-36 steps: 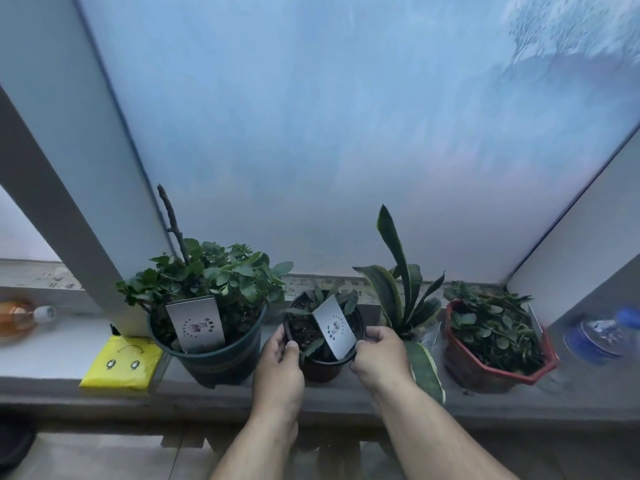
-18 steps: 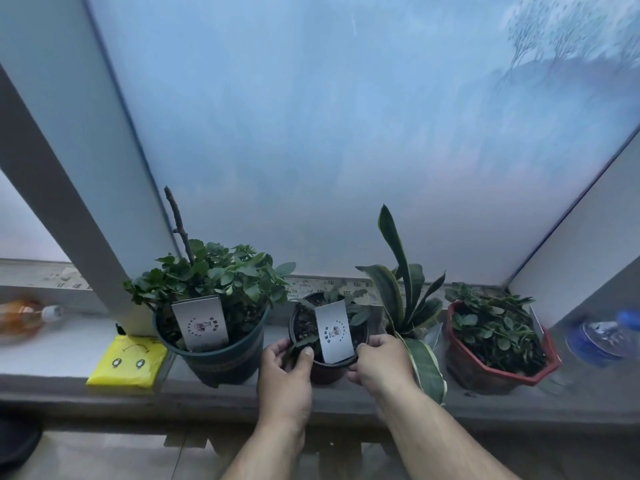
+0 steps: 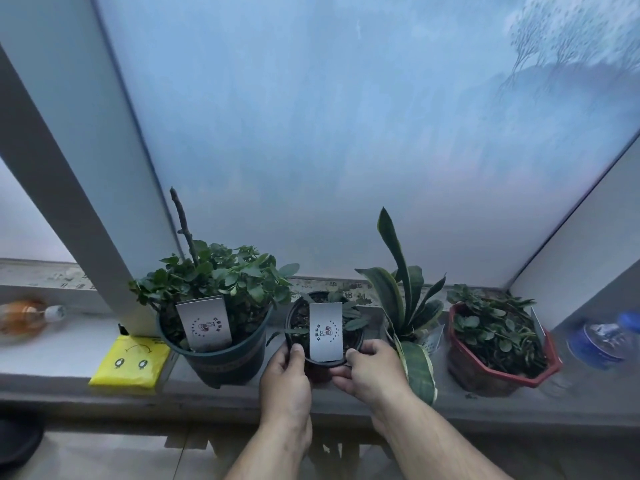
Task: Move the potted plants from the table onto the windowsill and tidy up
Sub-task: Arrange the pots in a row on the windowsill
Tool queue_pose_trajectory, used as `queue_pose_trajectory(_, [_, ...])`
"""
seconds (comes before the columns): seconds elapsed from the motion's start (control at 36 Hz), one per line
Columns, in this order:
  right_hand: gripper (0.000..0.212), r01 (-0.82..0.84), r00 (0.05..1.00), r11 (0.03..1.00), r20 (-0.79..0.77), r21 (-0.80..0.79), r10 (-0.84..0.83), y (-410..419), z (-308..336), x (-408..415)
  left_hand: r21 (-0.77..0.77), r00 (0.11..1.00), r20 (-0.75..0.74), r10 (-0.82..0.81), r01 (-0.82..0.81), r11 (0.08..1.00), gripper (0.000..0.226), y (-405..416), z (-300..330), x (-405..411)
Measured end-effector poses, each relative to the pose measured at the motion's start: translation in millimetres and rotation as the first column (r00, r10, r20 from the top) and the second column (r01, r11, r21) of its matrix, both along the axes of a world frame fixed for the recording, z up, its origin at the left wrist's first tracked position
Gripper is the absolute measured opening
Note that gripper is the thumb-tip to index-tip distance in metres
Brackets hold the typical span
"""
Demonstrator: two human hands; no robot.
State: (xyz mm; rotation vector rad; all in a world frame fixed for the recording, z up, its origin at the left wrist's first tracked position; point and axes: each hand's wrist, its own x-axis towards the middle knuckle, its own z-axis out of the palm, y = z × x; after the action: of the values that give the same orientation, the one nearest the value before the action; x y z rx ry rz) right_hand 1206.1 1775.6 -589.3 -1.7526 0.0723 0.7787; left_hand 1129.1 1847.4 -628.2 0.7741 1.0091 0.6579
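Hands cupping my small black pot [image 3: 323,341], left hand [image 3: 285,377], right hand [image 3: 372,370] (thumbs on rim), four potted plants on windowsill [image 3: 242,393].

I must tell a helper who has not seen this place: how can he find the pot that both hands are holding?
Look along the windowsill under the big frosted pane, where four plants stand in a row. The small dark pot is second from the left, between the bushy green pot and the tall sword-leaved plant. It is the smallest, with an upright white card.
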Motion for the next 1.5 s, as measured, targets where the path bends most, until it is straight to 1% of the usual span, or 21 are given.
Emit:
queue_pose_trajectory(0.19, [0.010, 0.071, 0.993, 0.996, -0.098, 0.051, -0.065, 5, -5, -4, 0.066, 0.997, -0.045, -0.068, 0.071, 0.995, 0.027, 7, -19, 2])
queue_pose_trajectory(0.31, [0.008, 0.090, 0.992, 0.995, -0.094, 0.044, -0.085, 5, -4, -5, 0.088, 0.994, -0.050, -0.096, 0.101, 0.991, 0.027, 10, -23, 3])
queue_pose_trajectory(0.44, [0.007, 0.090, 0.990, 0.995, -0.113, 0.039, -0.085, 5, -2, -6, 0.098, 0.994, -0.074, -0.086, 0.093, 0.991, 0.025, 10, -21, 3])
queue_pose_trajectory(0.5, [0.008, 0.100, 0.990, 0.994, -0.109, 0.047, -0.094, 5, -1, -8, 0.095, 0.991, -0.087, -0.097, 0.105, 0.990, 0.025, 7, -12, 1])
queue_pose_trajectory(0.53, [0.007, 0.102, 0.989, 0.993, -0.112, 0.056, -0.095, 4, -2, -9, 0.094, 0.992, -0.092, -0.081, 0.090, 0.991, 0.024, 3, -3, 1])
queue_pose_trajectory(0.58, [0.008, 0.114, 0.985, 0.992, -0.139, 0.056, -0.105, 2, 0, -13, 0.113, 0.992, -0.122, 0.004, 0.010, 0.994, 0.025, -8, 18, -1])
queue_pose_trajectory(0.64, [0.022, 0.084, 0.981, 0.995, -0.178, 0.051, -0.074, 0, 2, -20, 0.169, 0.983, -0.152, 0.099, -0.073, 0.983, 0.026, -20, 37, -3])
queue_pose_trajectory(0.67, [0.028, 0.050, 0.984, 0.999, -0.174, 0.022, -0.046, -2, 6, -25, 0.202, 0.981, -0.152, 0.120, -0.088, 0.975, 0.025, -27, 49, -5])
queue_pose_trajectory(0.75, [0.039, -0.122, 0.991, 0.987, -0.075, -0.109, 0.114, -12, 7, -33, 0.312, 0.987, -0.107, 0.123, -0.084, 0.946, 0.021, -40, 74, -6])
queue_pose_trajectory(0.78, [0.032, -0.136, 0.988, 0.986, -0.091, -0.096, 0.127, -15, 14, -39, 0.338, 0.989, -0.089, 0.116, -0.080, 0.938, 0.017, -41, 80, -6])
queue_pose_trajectory(0.81, [0.022, -0.142, 0.985, 0.988, -0.110, -0.052, 0.136, -20, 21, -44, 0.357, 0.992, -0.068, 0.107, -0.076, 0.931, 0.014, -43, 84, -4])
queue_pose_trajectory(0.83, [0.018, -0.137, 0.984, 0.990, -0.122, -0.024, 0.134, -26, 28, -47, 0.366, 0.994, -0.043, 0.099, -0.077, 0.928, 0.012, -44, 87, -2])
queue_pose_trajectory(0.89, [0.018, -0.138, 0.984, 0.990, -0.118, -0.004, 0.137, -39, 46, -50, 0.346, 0.997, 0.020, 0.075, -0.077, 0.935, 0.011, -48, 89, 3])
queue_pose_trajectory(0.94, [0.011, -0.103, 0.992, 0.995, -0.068, -0.008, 0.102, -56, 62, -47, 0.313, 0.997, 0.068, 0.045, -0.064, 0.948, 0.012, -53, 91, 9])
queue_pose_trajectory(1.0, [0.010, -0.034, 0.999, 0.999, 0.018, -0.033, 0.034, -74, 81, -40, 0.277, 0.995, 0.094, 0.030, -0.055, 0.959, 0.012, -60, 91, 17])
queue_pose_trajectory(1.06, [0.011, 0.029, 0.993, 0.994, 0.117, -0.104, -0.017, -95, 98, -33, 0.224, 0.994, 0.108, 0.009, -0.033, 0.974, 0.010, -68, 89, 25])
queue_pose_trajectory(1.14, [0.012, 0.116, 0.975, 0.983, 0.204, -0.146, -0.085, -122, 124, -26, 0.154, 0.990, 0.124, -0.067, 0.048, 0.987, 0.012, -81, 85, 35])
queue_pose_trajectory(1.25, [0.011, 0.161, 0.960, 0.979, 0.247, -0.122, -0.128, -148, 144, -19, 0.203, 0.963, 0.050, -0.263, 0.248, 0.947, 0.013, -88, 77, 30])
queue_pose_trajectory(1.33, [0.011, 0.200, 0.961, 0.976, 0.213, -0.092, -0.176, -163, 133, -10, 0.236, 0.937, -0.056, -0.345, 0.348, 0.907, 0.013, -84, 69, 24])
queue_pose_trajectory(1.42, [0.011, 0.222, 0.966, 0.972, 0.154, -0.070, -0.210, -166, 111, -7, 0.273, 0.923, -0.139, -0.360, 0.385, 0.881, 0.027, -77, 63, 20])
queue_pose_trajectory(1.5, [0.021, 0.213, 0.975, 0.976, 0.073, -0.049, -0.209, -159, 95, 2, 0.260, 0.899, -0.201, -0.388, 0.431, 0.864, 0.030, -74, 56, 21])
